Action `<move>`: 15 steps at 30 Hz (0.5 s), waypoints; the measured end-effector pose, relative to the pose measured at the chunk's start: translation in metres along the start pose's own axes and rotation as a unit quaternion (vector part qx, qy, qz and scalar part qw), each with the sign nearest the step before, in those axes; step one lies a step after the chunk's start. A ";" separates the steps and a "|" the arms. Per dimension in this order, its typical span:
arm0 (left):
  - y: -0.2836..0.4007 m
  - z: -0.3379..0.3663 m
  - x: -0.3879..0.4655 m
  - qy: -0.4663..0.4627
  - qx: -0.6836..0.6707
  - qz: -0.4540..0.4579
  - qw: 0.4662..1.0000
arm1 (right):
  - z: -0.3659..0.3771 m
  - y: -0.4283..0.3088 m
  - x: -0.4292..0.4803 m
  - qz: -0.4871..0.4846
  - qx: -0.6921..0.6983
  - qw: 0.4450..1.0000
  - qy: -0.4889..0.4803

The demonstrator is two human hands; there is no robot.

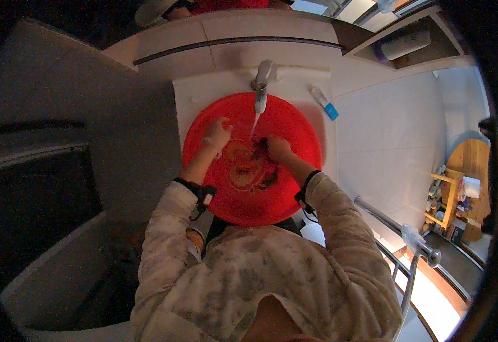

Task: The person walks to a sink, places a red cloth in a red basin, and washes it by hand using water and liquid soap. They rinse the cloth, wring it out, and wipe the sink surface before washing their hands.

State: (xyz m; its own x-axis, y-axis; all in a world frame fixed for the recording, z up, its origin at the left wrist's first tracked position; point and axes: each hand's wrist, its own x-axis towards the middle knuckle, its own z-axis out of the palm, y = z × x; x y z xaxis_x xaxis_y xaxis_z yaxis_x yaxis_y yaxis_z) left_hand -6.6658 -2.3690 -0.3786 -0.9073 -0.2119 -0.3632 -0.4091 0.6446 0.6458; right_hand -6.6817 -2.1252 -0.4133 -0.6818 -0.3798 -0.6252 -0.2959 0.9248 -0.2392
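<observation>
A round red plastic basin (249,209) with a gold printed pattern on its bottom rests over a white washbasin (183,96). From the metal tap (262,83) a thin stream of water runs into it. My right hand (279,148) grips a dark, limp clump (259,148) beside the stream; what it is made of cannot be told. Lower in the red basin lies another dark, ragged piece (270,178). Over the basin's left side is my left hand (219,131), its fingers loosely curled and apart, with nothing visible in them.
A small tube with a blue end (326,104) lies on the washbasin's right rim. Behind the tap runs a dark bar (231,40), near an open cubby holding a white roll (405,45). To the right are a metal rail (394,226) and a wooden rack (447,196).
</observation>
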 end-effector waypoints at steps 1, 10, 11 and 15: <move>-0.006 -0.010 -0.003 0.023 0.004 0.004 1.000 | -0.002 -0.003 0.002 -0.013 -0.013 1.000 0.011; -0.019 -0.058 -0.042 0.131 0.036 0.053 0.989 | -0.077 0.009 -0.023 -0.154 0.149 0.976 0.034; -0.020 -0.058 -0.044 0.152 0.046 0.061 0.985 | -0.088 0.004 -0.030 -0.115 0.069 0.991 0.021; -0.031 -0.056 -0.047 0.145 0.129 -0.001 0.981 | -0.116 -0.006 -0.061 -0.127 0.239 0.963 -0.002</move>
State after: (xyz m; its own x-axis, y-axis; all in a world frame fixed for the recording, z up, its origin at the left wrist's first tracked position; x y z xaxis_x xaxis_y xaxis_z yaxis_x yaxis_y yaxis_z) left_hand -6.6155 -2.4205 -0.3440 -0.9114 -0.3891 -0.1337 -0.4064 0.8008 0.4399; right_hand -6.7157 -2.1106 -0.2877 -0.6242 -0.5967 -0.5043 -0.1114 0.7068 -0.6986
